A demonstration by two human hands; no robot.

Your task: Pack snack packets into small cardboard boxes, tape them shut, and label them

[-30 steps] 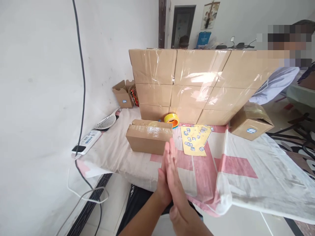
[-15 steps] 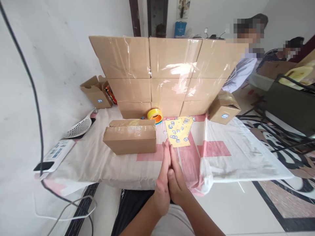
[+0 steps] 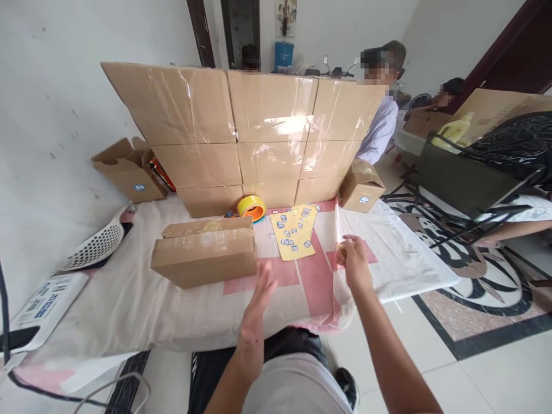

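White walls frame a cloth-covered table [image 3: 129, 299] backed by a wall of taped cartons [image 3: 241, 132]. From the head camera, the left hand [image 3: 256, 307] hovers flat and open, fingers spread, holding nothing, just right of the closed cardboard box [image 3: 204, 256]. The right hand [image 3: 354, 261] is loosely curled over the cloth, near the yellow sticker sheet [image 3: 294, 231]; whether it grips anything, I cannot tell. A yellow tape roll [image 3: 251, 207] sits behind the box.
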